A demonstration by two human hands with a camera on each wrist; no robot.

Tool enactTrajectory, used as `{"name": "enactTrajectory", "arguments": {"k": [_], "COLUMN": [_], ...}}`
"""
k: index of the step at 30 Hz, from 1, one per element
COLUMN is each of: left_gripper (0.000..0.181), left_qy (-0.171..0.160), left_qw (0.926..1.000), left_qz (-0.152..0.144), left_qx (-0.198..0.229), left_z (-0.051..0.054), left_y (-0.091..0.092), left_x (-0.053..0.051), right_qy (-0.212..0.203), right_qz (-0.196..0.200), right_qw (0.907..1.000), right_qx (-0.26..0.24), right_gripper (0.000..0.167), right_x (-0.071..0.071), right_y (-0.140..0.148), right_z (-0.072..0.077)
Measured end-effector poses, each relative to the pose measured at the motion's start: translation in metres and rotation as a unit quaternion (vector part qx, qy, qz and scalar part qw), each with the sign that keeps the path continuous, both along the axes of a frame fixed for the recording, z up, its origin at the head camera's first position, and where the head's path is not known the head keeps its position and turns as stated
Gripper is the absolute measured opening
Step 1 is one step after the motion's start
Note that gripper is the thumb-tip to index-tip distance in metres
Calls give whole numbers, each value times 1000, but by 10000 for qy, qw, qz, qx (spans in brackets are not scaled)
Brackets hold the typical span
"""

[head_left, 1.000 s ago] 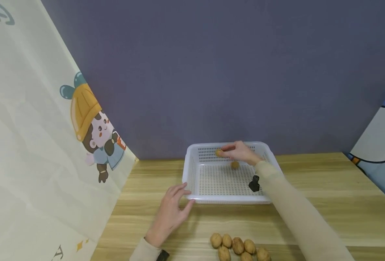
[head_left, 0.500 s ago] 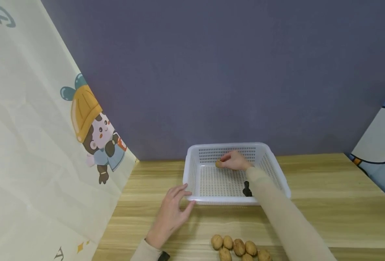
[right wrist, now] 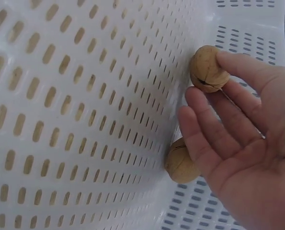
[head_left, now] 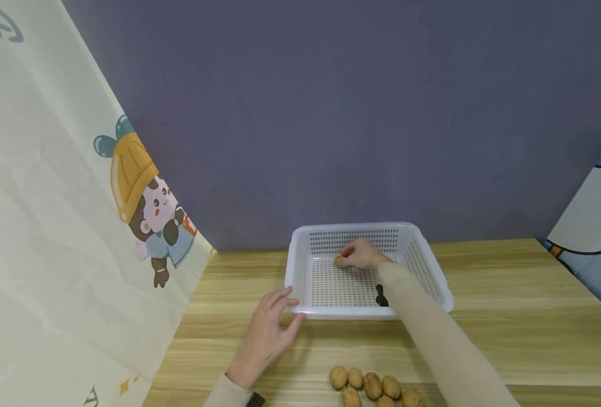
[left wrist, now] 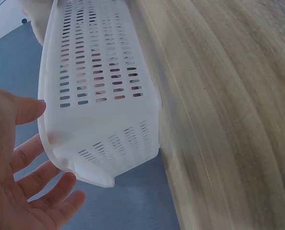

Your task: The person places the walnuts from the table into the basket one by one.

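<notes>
Inside a white perforated plastic basket [head_left: 325, 310], my right hand [head_left: 363, 254] pinches a walnut [head_left: 339, 261] between thumb and fingers, low over the basket floor. The right wrist view shows this gripped walnut [right wrist: 208, 69] close up, with a second walnut [right wrist: 180, 163] lying in the basket behind the fingers of the right hand [right wrist: 247, 124]. My left hand [head_left: 267, 330] rests its fingertips at the basket's near left corner. In the left wrist view, the thumb of the left hand [left wrist: 17, 158] touches the basket rim [left wrist: 44, 115], and the other fingers lie extended around the corner.
Several walnuts [head_left: 372, 385] lie grouped on the wooden table [head_left: 509, 316] in front of the basket, partly cut off by the frame's bottom edge. A dark blue-grey panel [head_left: 361, 113] rises behind the basket, and a printed white sheet [head_left: 51, 198] stands at the left.
My right hand has come down from the basket's back wall toward its floor, still pinching the walnut. The second walnut is now hidden in the head view. My left hand stays in place.
</notes>
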State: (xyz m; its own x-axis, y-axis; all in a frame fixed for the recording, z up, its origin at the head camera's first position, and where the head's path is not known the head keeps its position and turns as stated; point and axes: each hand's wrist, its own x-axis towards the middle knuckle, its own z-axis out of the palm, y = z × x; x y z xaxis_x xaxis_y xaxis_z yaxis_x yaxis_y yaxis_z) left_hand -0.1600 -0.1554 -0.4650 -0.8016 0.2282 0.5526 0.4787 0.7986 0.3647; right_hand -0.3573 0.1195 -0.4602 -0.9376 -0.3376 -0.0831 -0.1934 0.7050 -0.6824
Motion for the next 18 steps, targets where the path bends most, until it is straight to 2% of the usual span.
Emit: {"name": "enactTrajectory", "arguments": {"k": [5, 8, 13, 18], "left_gripper": [29, 30, 30, 29], "left_qy": [25, 52, 14, -30], "left_qw": [10000, 10000, 10000, 10000], "left_qz": [6, 11, 29, 24], "left_qx": [5, 3, 22, 74], "left_z": [0, 0, -1, -1], "left_y": [0, 0, 2, 2], "left_x": [1, 1, 0, 1], "right_qy": [-129, -219, -120, 320], "right_qz": [9, 70, 430, 906], "right_qw": [9998, 9996, 9989, 9949], "right_qx": [141, 140, 103, 305], "right_gripper": [41, 44, 49, 49], "right_x": [-2, -5, -4, 8], "right_y": [0, 1, 4, 9], "right_z": [5, 13, 37, 65]}}
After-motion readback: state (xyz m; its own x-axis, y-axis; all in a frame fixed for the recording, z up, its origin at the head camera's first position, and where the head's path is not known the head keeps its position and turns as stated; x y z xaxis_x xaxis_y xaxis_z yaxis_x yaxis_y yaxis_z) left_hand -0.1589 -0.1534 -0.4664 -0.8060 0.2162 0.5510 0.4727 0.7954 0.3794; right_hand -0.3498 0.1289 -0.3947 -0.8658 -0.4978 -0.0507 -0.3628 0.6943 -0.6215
